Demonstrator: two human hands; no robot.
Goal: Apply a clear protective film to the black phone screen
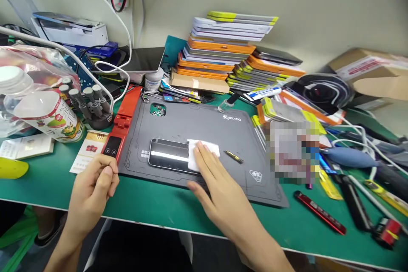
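A black phone (167, 156) lies screen up on a grey work mat (204, 129). My right hand (219, 187) lies flat with its fingers stretched out, pressing a white cloth (199, 153) onto the phone's right end. My left hand (92, 191) rests at the mat's near left corner, its fingers curled into a loose fist; nothing shows in it. A red device (119, 127) lies just beyond that hand.
Stacks of orange and yellow-edged boxes (219, 57) stand behind the mat. A small metal tool (234, 157) lies on the mat. A red pen (318, 212), cables and tools crowd the right. A bottle (47, 114) and a screwdriver holder (92, 106) stand at the left.
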